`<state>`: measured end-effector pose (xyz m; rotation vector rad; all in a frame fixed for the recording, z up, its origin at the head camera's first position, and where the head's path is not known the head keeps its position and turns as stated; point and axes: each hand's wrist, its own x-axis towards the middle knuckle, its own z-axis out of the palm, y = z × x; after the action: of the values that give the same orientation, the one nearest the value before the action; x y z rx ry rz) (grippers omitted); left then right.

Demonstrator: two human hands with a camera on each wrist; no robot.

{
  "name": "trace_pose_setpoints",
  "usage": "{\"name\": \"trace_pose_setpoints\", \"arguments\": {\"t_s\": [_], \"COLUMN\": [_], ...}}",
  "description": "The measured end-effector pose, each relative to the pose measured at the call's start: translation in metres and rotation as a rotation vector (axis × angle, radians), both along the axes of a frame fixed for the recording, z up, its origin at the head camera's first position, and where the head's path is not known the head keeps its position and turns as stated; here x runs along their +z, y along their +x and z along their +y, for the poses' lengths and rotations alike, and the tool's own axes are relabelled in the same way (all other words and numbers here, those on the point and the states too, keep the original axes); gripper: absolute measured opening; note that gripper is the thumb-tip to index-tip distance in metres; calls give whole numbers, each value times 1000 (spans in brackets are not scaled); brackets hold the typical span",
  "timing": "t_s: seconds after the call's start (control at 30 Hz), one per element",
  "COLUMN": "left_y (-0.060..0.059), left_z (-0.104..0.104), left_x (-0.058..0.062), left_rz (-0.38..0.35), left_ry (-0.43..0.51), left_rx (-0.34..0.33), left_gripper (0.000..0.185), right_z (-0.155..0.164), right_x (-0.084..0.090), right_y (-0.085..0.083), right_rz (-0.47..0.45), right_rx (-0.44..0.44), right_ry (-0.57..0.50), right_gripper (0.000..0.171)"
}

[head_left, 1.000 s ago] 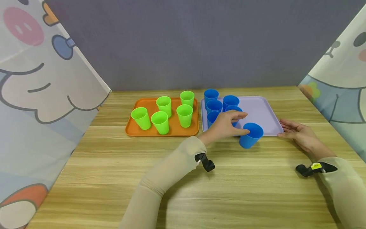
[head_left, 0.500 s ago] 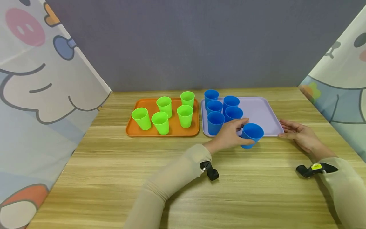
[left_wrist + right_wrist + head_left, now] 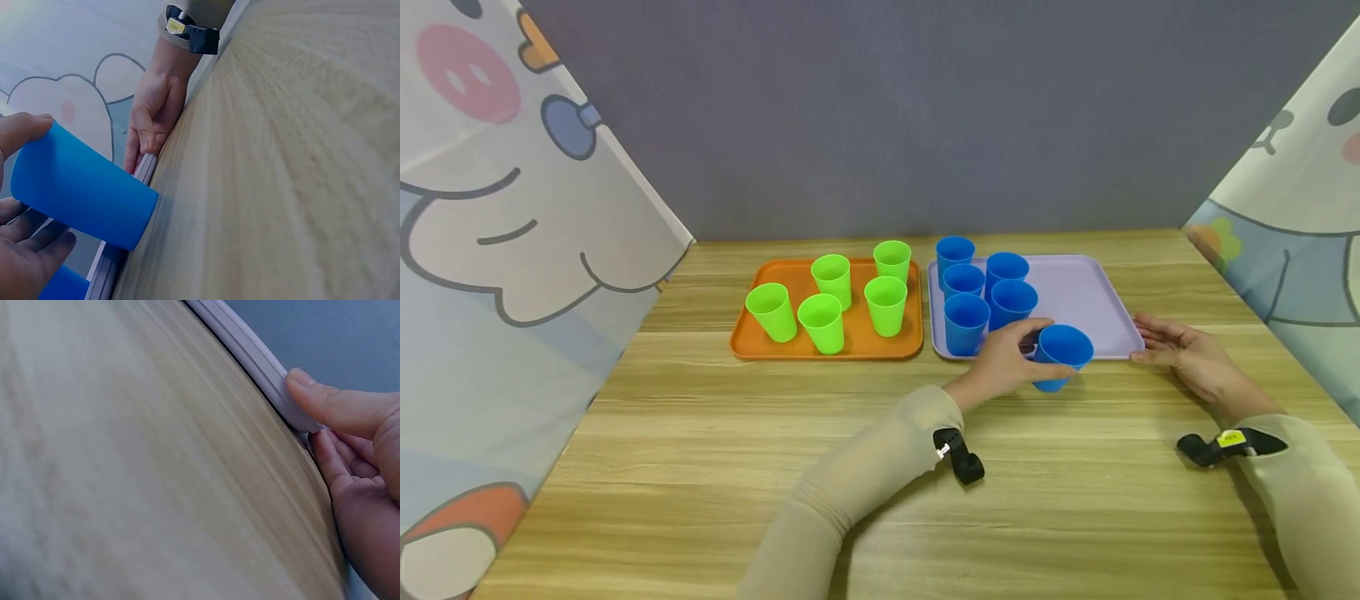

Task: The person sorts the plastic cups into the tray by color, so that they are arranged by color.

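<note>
My left hand (image 3: 1006, 362) is at a blue plastic cup (image 3: 1063, 348), with the thumb along its near side and the fingers on its far side. That cup stands at the front edge of the lilac tray (image 3: 1090, 296). In the left wrist view, the thumb sits near the rim of the cup (image 3: 81, 187) and the fingers pass beneath it. My right hand (image 3: 1191, 358) holds the tray's front right corner. The right wrist view shows the thumb on the tray's rim (image 3: 250, 353) and the fingertips at its outer side. Several blue cups (image 3: 966, 321) stand on the tray's left half.
Left of the lilac tray lies an orange tray (image 3: 748, 333) bearing several lime green cups (image 3: 822, 321). Both trays lie toward the back of the wooden table (image 3: 760, 433). A dark grey panel (image 3: 880, 117) rises behind, with cartoon-printed cloths at both sides.
My left hand has moved right and a little nearer, and its thumb and fingers have closed about the blue cup. The right hand stays at the tray corner.
</note>
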<state>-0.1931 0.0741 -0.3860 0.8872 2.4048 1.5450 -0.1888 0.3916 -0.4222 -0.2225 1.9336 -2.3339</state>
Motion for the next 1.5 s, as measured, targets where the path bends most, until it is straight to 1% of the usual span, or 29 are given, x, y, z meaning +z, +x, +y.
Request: {"name": "trace_pose_setpoints", "arguments": {"t_s": [0.23, 0.47, 0.6, 0.7, 0.93, 1.03, 1.13, 1.5], "left_y": [0, 1, 1, 0, -2, -3, -5, -11], "left_z": [3, 10, 16, 23, 35, 40, 46, 63], "left_x": [-3, -2, -1, 0, 5, 7, 6, 2], "left_rz": [-52, -79, -79, -80, -151, -153, -142, -65], "left_ry": [80, 121, 141, 144, 174, 175, 182, 207], "left_rx": [-7, -5, 4, 24, 111, 131, 148, 220], "left_gripper": [67, 65, 61, 59, 59, 60, 60, 64], "right_z": [0, 0, 0, 0, -1, -1, -1, 1], "right_x": [0, 0, -1, -1, -3, -3, -1, -1], "right_y": [-1, -1, -1, -1, -1, -1, -1, 0], "right_rz": [5, 11, 19, 24, 18, 11, 7, 22], "right_rx": [0, -6, 0, 6, 3, -6, -12, -1], "right_ry": [16, 26, 12, 11, 16, 25, 39, 39], "right_gripper": [59, 59, 58, 58, 57, 57, 57, 59]}}
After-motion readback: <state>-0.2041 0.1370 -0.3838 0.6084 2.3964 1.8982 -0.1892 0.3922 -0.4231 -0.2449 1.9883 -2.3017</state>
